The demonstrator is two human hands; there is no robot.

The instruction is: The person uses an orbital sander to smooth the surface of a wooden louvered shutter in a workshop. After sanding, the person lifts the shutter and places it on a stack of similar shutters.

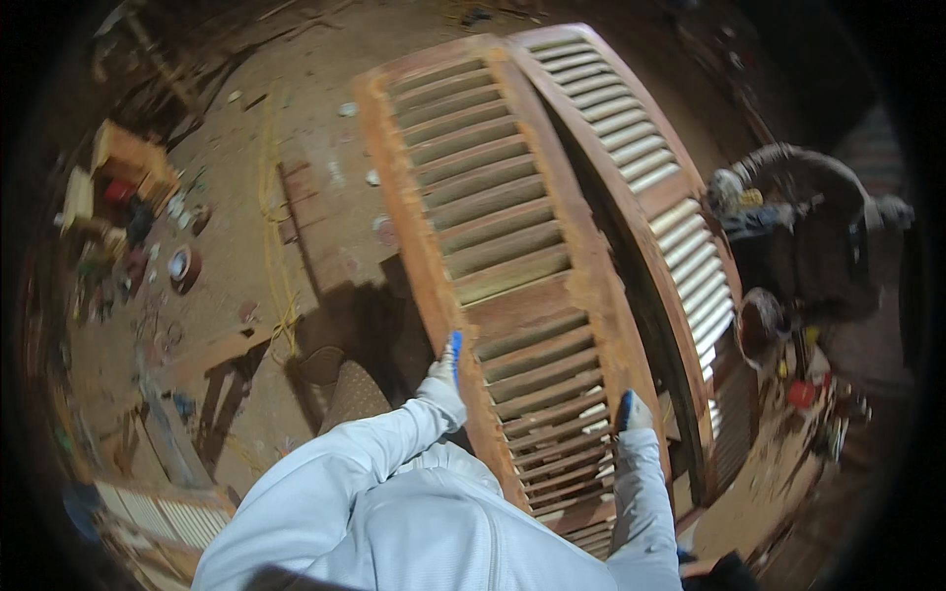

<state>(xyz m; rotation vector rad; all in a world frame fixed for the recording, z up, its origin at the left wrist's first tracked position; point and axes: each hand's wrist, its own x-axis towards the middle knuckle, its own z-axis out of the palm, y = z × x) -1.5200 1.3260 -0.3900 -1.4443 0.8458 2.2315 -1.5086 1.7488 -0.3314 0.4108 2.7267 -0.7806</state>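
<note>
A wooden louvered shutter (517, 307) lies at a slant in front of me, its frame blotched with orange-brown patches. My left hand (443, 382), in a white glove with blue on the fingers, is closed on the shutter's left edge. On the right side rail rests my right hand (633, 411), gloved the same way and gripping the wood; its fingers beneath the rail are hidden. A second louvered shutter (670, 197), with paler, brightly lit slats, stands just to the right, a dark gap between the two.
At the right are a dark bulky thing with a pale curved rim (798, 153), a stained bowl (761, 327) and a red container (802, 395). Leftward lie a roll of tape (183, 266), a yellow cord (271, 217), wooden boxes (133, 163) and scattered scraps. Another slatted panel (163, 514) is at lower left.
</note>
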